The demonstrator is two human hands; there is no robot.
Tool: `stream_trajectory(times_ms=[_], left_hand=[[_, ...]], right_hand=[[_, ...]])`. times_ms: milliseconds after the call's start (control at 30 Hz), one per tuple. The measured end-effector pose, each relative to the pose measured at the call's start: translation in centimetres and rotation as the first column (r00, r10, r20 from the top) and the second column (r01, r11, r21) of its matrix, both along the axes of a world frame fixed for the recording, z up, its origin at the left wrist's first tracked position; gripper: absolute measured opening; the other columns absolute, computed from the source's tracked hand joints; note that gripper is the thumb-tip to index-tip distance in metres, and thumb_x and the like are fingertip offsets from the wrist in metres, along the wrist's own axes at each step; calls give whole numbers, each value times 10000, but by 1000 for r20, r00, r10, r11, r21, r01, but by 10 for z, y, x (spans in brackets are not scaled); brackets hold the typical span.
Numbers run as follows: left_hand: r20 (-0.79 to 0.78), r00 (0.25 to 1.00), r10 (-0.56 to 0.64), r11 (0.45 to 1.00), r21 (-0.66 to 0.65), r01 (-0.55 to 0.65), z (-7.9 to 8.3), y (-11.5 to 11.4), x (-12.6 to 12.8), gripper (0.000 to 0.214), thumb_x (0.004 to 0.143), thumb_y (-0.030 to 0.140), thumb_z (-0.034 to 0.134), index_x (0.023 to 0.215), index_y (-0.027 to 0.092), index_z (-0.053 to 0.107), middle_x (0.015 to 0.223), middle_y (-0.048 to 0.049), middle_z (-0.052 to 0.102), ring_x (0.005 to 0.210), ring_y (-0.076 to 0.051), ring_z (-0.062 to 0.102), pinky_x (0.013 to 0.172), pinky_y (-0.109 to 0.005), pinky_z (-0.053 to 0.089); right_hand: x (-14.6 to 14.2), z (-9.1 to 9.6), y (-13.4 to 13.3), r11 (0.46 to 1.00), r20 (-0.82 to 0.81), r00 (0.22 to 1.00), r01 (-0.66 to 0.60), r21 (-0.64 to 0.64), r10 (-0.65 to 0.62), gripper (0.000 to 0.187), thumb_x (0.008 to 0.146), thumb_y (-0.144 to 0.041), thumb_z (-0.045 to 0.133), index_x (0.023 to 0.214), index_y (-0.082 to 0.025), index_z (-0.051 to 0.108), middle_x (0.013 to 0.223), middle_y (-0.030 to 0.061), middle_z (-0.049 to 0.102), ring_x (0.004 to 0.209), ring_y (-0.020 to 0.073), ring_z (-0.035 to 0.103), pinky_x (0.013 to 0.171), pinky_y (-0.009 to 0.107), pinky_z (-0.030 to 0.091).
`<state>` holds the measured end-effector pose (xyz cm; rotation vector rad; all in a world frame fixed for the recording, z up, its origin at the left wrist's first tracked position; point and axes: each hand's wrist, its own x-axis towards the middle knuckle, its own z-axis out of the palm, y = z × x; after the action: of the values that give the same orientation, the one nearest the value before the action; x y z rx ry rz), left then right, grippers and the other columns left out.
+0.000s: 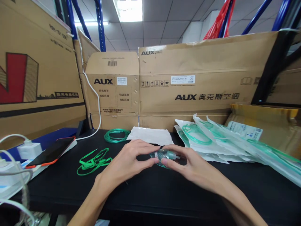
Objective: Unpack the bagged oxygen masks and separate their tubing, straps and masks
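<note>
Both my hands hold a clear green-tinted oxygen mask (pixel 166 154) just above the black table, near its middle. My left hand (pixel 134 157) pinches the mask's left edge between thumb and fingers. From the other side my right hand (pixel 185 160) grips it, with the thumb on the near face and the fingers over the top. A pale connector stub points right, toward the right palm. Beyond the hands lies a flat white paper pouch (pixel 150 135). To its left rests a coil of green tubing (pixel 116 135). A tangled green elastic strap (pixel 94 161) lies left of my left forearm.
Several white and clear pouches with green tubing (pixel 211 135) are piled at the right, before a brown package (pixel 270 125). A phone (pixel 53 152), white chargers (pixel 29 150) and cables crowd the left. Cardboard panels (pixel 199 88) wall the back of the black table (pixel 150 194).
</note>
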<state>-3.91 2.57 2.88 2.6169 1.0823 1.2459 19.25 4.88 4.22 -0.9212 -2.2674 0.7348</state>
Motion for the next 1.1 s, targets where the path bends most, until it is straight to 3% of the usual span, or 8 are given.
stream_trajectory(times_ms=[67, 167, 267, 367, 500, 600, 833, 1100], left_hand=[[34, 998, 45, 998, -36, -44, 0, -1, 0, 418, 900, 306, 721, 1310, 277, 646, 1189, 9, 742, 1102, -188, 654, 994, -329, 469], [59, 995, 81, 990, -118, -74, 4, -6, -2, 281, 940, 308, 654, 1218, 278, 679, 1177, 8, 735, 1100, -190, 654, 989, -322, 472], [-23, 994, 107, 976, -189, -109, 3, -17, -12, 151, 949, 292, 623, 1082, 277, 693, 1110, 21, 730, 1058, -182, 652, 943, -303, 478], [-142, 982, 125, 957, -244, -157, -11, -30, -27, 97, 930, 287, 640, 1023, 277, 667, 1090, 26, 711, 1033, -180, 641, 934, -307, 471], [-244, 959, 148, 941, -263, -212, -37, -42, -45, 94, 928, 344, 654, 1002, 286, 653, 1174, 23, 688, 1108, -189, 622, 1056, -361, 404], [-258, 950, 178, 934, -258, -245, -47, -44, -56, 95, 941, 378, 640, 979, 293, 661, 1217, 32, 680, 1147, -183, 614, 1101, -370, 377], [-236, 942, 238, 919, -259, -297, -50, -46, -71, 308, 939, 435, 628, 1231, 338, 632, 1226, 3, 673, 1160, -209, 614, 1035, -355, 471], [-247, 934, 259, 913, -254, -320, -52, -51, -78, 359, 927, 427, 642, 1274, 337, 632, 1329, -3, 642, 1277, -236, 564, 1131, -397, 416]], right_hand=[[-1, -2, 0, 1000, 53, 998, 25, 8, -25, 368, 920, -561, 594, 1164, -302, 688, 970, 14, 711, 863, 211, 636, 763, 328, 485], [0, -8, 4, 994, 164, 980, 107, 23, -109, 417, 893, -592, 603, 1187, -308, 682, 934, 24, 705, 816, 216, 629, 725, 330, 478], [4, -15, 11, 983, 212, 960, 179, 39, -183, 473, 871, -630, 599, 1220, -318, 672, 957, 44, 692, 868, 236, 636, 775, 354, 484], [7, -19, 17, 975, 245, 944, 215, 57, -222, 515, 866, -653, 583, 1256, -325, 657, 955, 54, 683, 846, 239, 631, 770, 365, 481], [7, -18, 17, 981, 261, 946, 187, 47, -193, 536, 874, -655, 572, 1298, -333, 631, 967, 50, 681, 838, 230, 631, 771, 361, 481], [5, -16, 14, 987, 267, 950, 159, 27, -161, 531, 878, -653, 571, 1292, -325, 636, 927, 39, 684, 810, 221, 632, 743, 347, 484], [-1, -16, 13, 989, 262, 953, 148, 26, -150, 506, 871, -649, 593, 1274, -345, 638, 880, 26, 675, 776, 225, 634, 722, 362, 489], [-8, -14, 13, 997, 191, 978, 81, 14, -82, 466, 878, -577, 637, 1271, -326, 625, 857, 0, 687, 738, 194, 635, 708, 341, 504]])
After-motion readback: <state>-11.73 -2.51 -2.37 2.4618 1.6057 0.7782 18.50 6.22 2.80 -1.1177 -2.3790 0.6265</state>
